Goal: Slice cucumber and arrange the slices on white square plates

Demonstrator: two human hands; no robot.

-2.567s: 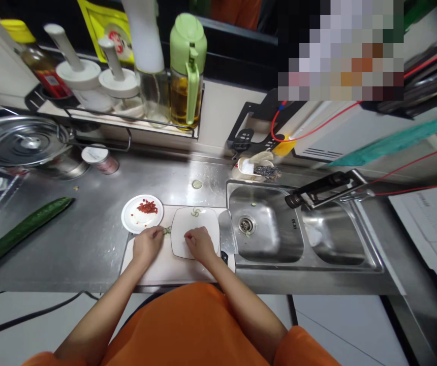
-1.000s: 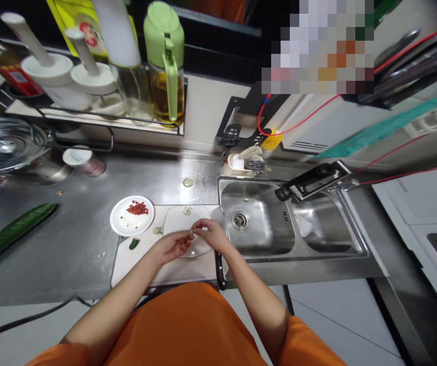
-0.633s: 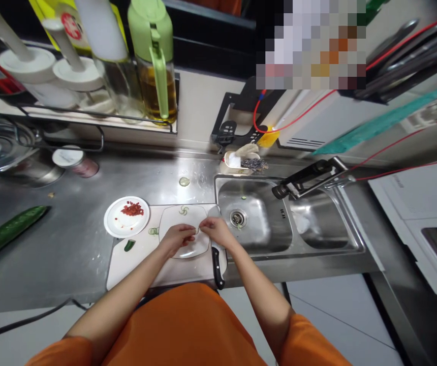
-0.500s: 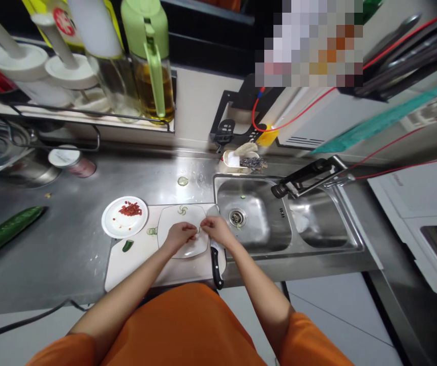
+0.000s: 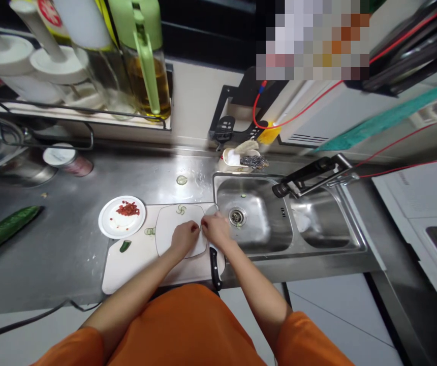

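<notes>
Over the right part of a white square plate (image 5: 165, 223), my left hand (image 5: 185, 238) and my right hand (image 5: 217, 230) meet with fingertips pinched. Between them is a thin pale strip, apparently cucumber, mostly hidden by the fingers. Curved cucumber pieces (image 5: 181, 209) lie in a pinwheel near the plate's far edge. The plate sits on a white cutting board (image 5: 134, 272). On the board's left are overlapping cucumber slices (image 5: 150, 231) and a dark green cucumber end (image 5: 124, 246). A knife (image 5: 214, 267) with a black handle lies by my right wrist, its blade partly covered.
A round white plate (image 5: 106, 223) of chopped red bits overlaps the board's far left corner. Farther left lies a whole cucumber (image 5: 7, 231). The double sink (image 5: 256, 249) adjoins the board on the right. One slice (image 5: 182, 180) rests on the steel counter behind.
Both hands have drawn closer together, and the strip between them shows less. My left hand has shifted slightly right. The whole view has moved a little.
</notes>
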